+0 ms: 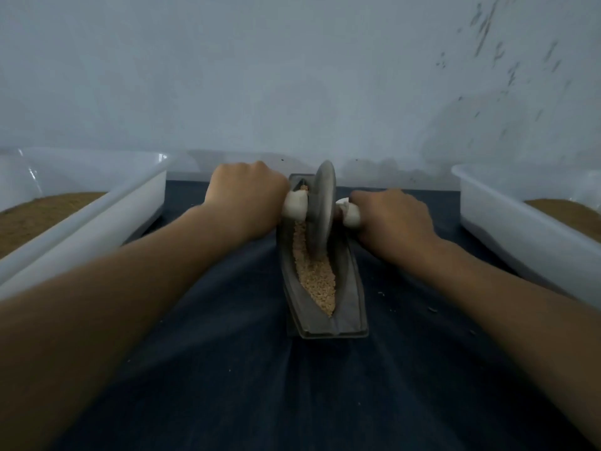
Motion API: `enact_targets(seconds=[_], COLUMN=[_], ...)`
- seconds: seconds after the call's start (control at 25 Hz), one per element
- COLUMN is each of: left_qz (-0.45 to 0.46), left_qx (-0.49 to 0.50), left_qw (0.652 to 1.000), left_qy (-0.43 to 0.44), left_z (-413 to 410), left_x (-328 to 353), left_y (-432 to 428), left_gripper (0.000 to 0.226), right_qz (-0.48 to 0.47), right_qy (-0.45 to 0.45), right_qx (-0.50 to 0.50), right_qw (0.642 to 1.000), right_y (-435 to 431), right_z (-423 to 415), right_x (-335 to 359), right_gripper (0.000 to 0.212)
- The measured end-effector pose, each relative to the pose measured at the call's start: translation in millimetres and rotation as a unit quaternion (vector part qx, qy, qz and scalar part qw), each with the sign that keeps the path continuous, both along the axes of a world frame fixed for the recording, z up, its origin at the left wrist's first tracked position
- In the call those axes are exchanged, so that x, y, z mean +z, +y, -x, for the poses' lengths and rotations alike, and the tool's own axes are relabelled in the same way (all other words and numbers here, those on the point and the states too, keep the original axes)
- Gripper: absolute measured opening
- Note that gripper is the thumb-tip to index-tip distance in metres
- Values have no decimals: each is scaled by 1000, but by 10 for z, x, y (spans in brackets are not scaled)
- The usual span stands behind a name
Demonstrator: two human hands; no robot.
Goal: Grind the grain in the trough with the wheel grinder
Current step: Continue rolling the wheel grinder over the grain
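Near the trough's (pixel 353 297) far end, left hand (pixel 248 193) and right hand (pixel 392 219) clench the wheel grinder (pixel 322 203). Tilting could spill grain (pixel 317 281).

No writing, label, brand, number or sign can be read. Nothing legible is carried by the trough (pixel 353 304), the wheel grinder (pixel 322 203), the left tub (pixel 97 209) at 9 o'clock or the right tub (pixel 520 229) at 3 o'clock. The dark specks on the wall (pixel 292 76) towards 1 o'clock are seen only as blurred marks, not as characters.
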State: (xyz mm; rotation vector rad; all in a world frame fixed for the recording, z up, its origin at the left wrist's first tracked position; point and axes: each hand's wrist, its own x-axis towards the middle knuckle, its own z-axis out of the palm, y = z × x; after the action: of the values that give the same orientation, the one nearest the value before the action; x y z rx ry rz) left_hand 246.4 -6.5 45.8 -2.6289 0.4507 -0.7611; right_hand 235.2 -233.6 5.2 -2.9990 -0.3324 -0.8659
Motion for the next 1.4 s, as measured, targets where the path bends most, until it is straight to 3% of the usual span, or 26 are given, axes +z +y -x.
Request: enact_targets(seconds=[0.16,0.32,0.4,0.52,0.68,0.76,0.88,0.96,1.04,1.2,1.32,1.4], left_qz=[9,32,62,109,108,100,90,91,119,154,107,71], left_qx=[-28,-19,-5,26,17,-29,-89,-65,-12,37,-24,-84], left_qw=[999,998,998,993,991,993,992,994,993,983,994,993], left_qy=[-35,-46,-28,35,80,54,-19,-18,11,92,23,-52], left_z=[534,507,271,-43,105,355,583,517,263,50,327,590], left_x=[-105,-152,-230,-159,-132,-210,-210,-266,-281,-163,-222,-212], left_y=[161,217,177,66,110,254,389,318,205,102,218,313], left_gripper=[7,10,5,14,13,7,26,19,3,14,9,31], right_qz=[48,84,103,64,98,158,177,167,132,97,115,126], right_qy=[-78,-55,-66,4,49,-29,-116,-82,-48,5,-2,-59], right_qx=[45,23,-24,-57,-28,22,43,12,-23,-41,10,36], right_qw=[995,995,992,996,994,987,976,982,990,994,993,990], right_y=[-51,-71,32,225,197,62,-52,-6,122,306,101,-17], right_z=[599,597,328,-65,104,420,689,621,321,28,367,672], right_x=[48,84,80,251,326,254,318,248,179,346,273,206], right_gripper=[32,38,31,13,17,18,32,36,21,18,18,27])
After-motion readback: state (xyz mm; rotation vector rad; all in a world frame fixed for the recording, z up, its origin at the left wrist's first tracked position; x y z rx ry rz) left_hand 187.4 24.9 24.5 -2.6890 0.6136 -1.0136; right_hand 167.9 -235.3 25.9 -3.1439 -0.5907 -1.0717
